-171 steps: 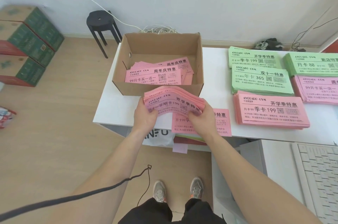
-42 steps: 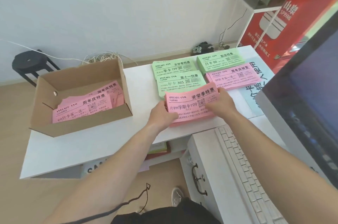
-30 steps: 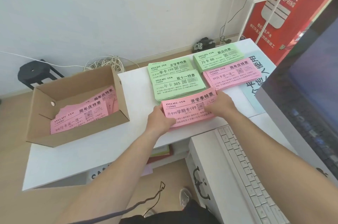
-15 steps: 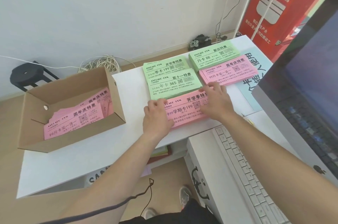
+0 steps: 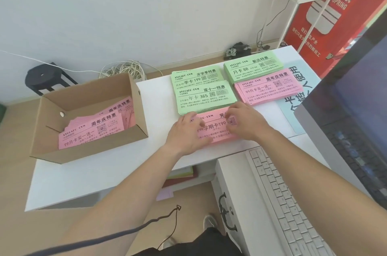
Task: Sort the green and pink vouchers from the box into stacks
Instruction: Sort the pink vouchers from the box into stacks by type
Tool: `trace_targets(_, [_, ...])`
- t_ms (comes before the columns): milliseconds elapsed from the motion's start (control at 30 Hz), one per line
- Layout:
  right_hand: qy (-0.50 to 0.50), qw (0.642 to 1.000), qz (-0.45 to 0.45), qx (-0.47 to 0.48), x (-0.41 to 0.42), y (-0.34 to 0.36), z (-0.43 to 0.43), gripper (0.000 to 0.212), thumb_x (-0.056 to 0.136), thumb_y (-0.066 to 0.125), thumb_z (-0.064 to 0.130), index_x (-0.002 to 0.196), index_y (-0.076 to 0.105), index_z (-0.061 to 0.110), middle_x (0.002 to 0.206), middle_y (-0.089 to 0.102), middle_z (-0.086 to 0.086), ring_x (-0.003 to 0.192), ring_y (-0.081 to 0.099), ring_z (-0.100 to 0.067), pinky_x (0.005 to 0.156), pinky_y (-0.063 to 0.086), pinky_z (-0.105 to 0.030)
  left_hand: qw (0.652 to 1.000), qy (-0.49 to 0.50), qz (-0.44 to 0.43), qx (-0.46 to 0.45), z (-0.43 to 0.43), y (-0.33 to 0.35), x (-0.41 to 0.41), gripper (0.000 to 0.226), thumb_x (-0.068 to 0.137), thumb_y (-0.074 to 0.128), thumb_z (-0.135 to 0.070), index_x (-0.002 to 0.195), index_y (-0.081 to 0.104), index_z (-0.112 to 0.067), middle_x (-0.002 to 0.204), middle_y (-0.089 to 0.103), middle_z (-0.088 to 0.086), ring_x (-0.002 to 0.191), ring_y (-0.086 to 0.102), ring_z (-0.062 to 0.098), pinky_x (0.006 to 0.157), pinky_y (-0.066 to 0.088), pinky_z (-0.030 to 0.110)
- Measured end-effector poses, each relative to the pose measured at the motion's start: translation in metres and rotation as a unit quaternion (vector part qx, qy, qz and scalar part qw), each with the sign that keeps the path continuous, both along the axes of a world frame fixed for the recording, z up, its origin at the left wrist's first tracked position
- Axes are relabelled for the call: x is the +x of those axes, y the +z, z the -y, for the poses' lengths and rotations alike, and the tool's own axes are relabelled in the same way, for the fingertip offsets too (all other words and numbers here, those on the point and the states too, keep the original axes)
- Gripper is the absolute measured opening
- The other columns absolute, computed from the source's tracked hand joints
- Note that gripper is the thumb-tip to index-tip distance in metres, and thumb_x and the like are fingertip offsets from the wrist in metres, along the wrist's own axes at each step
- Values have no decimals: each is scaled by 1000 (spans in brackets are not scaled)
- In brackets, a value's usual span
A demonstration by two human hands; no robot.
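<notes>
left hand (image 5: 186, 132) and right hand (image 5: 248, 122) rest flat, fingers uncurled, on the near pink stack (image 5: 217, 131); the pink vouchers (image 5: 92, 132) in the box (image 5: 90, 152) lie well left, long axis left-right, nearest the left hand

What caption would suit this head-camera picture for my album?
Left hand and right hand rest on a pink voucher stack on the table, more pink vouchers wait in the box.

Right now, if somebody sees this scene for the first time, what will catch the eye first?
The left hand and right hand pressing on a pink stack at the table near edge. Just behind lie green stacks, and a cardboard box at left holds more pink vouchers.
</notes>
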State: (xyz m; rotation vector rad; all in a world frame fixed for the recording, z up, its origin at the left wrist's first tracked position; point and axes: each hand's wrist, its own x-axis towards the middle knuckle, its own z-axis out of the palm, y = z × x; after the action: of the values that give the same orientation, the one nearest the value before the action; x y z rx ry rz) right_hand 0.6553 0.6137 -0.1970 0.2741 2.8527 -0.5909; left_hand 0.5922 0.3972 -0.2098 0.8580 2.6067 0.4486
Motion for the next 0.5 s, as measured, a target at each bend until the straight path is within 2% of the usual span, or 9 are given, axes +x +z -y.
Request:
trace_targets(100, [12, 999, -38, -6, -21, 20, 25, 41, 94, 64, 33, 134, 58, 28, 139, 52, 4, 131, 47, -22, 103, 45, -41, 998, 48, 5, 41, 22, 25, -12, 54, 88, 65, -54, 132, 54, -25, 150, 37, -5, 139, 34, 16, 110, 37, 39])
trace_targets(200, [53, 996, -61, -38, -54, 45, 66, 51, 95, 64, 28, 143, 50, 24, 136, 55, 0, 126, 52, -24, 101, 46, -39, 991, 119, -17, 64, 67, 52, -30, 43, 90, 65, -47, 127, 57, -25, 137, 48, -6, 131, 43, 15, 104, 39, 37])
trace_targets(400, [168, 973, -124, -102, -126, 87, 173, 42, 97, 58, 18, 139, 55, 17, 132, 56, -3, 118, 56, -22, 96, 46, -34, 959, 267, -58, 74, 181, 97, -60, 29, 93, 64, -30, 120, 61, -21, 124, 56, -1, 112, 56, 18, 95, 43, 34])
trace_targets(500, [225, 964, -102, -99, -159, 88, 223, 39, 98, 51, 7, 135, 59, 13, 134, 53, -8, 122, 54, -26, 104, 43, -35, 943, 321, -73, 48, 236, 99, -75, 29, 92, 62, -22, 121, 60, -18, 123, 60, -1, 112, 58, 20, 94, 46, 35])
